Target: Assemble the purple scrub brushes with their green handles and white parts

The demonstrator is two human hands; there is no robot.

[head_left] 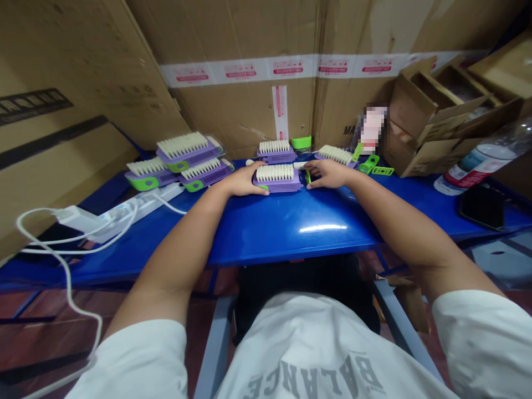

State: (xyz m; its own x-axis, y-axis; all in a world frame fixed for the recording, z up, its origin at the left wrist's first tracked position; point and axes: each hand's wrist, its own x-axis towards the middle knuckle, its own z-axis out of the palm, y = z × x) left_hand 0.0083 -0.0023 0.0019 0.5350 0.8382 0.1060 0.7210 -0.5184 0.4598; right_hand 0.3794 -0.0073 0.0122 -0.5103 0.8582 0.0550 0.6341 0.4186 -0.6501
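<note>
My left hand (244, 179) is wrapped round the left end of a purple brush (277, 182) with rows of white bristles facing up, close above or on the blue table. At the brush's right end, my right hand (328, 174) pinches a small part with a green edge (308, 177); its fingers cover most of it. A second purple brush (274, 148) sits just behind the held one. To the right of it, another brush (336, 154) is partly behind my right hand. Loose green plastic pieces (368, 164) lie beyond my right wrist.
On the left, several green-ended brushes (189, 147) are piled beside a white power strip (139, 208) with cables. A green-topped piece (301, 142) stands against the cardboard at the back. Right, open cardboard boxes (419, 111), a bottle (469, 166) and a black phone (482, 208) occupy the blue table (257, 235).
</note>
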